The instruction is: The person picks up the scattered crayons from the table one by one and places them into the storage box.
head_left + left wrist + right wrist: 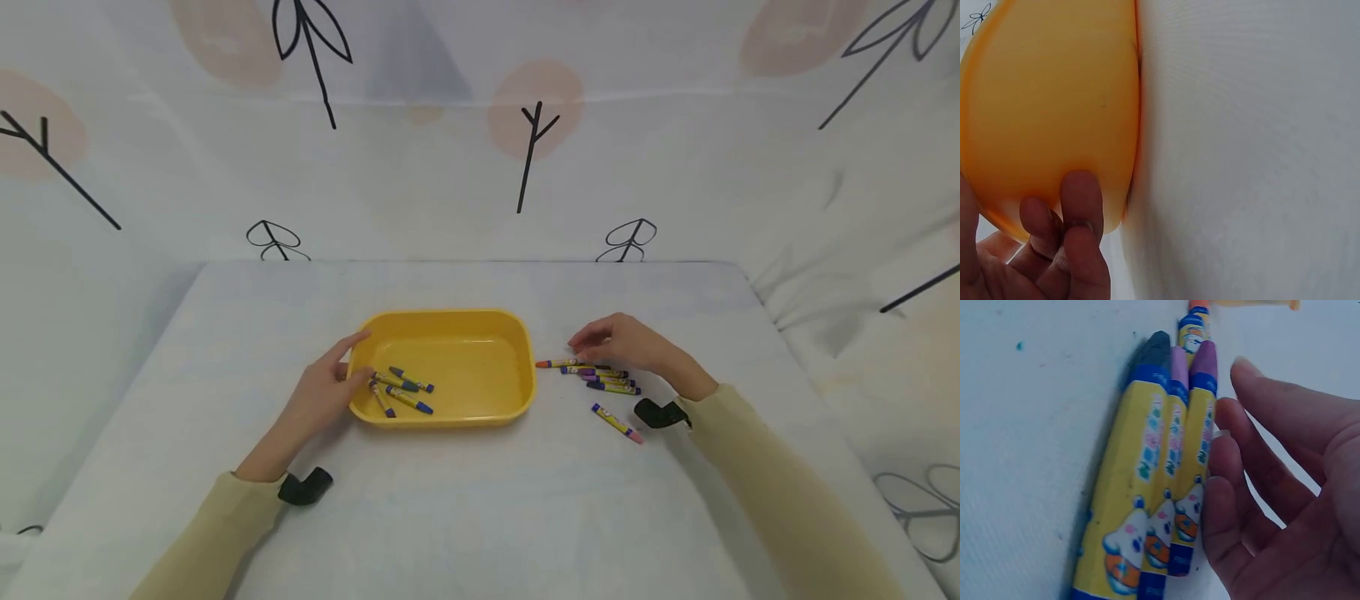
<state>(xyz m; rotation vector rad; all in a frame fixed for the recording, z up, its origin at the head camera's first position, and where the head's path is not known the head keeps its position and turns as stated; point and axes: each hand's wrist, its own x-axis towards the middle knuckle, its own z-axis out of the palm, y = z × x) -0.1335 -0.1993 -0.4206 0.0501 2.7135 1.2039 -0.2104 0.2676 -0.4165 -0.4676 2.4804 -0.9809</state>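
Observation:
My left hand grips the left end of a yellow tray, thumb over the rim. In the left wrist view its fingers press against the tray's outer wall. Several crayons, among them a blue crayon, lie inside at the tray's left. My right hand hovers at the far side of a small crayon row, fingers loosely bent and holding nothing. The row has an orange crayon, a purple crayon, a lilac one and a dark green crayon. Fingertips are right beside the purple one.
A pink crayon lies apart, nearer the person than the row. The white-covered table reaches back to a patterned cloth, which hangs behind and at the sides. Dark straps sit at both wrists.

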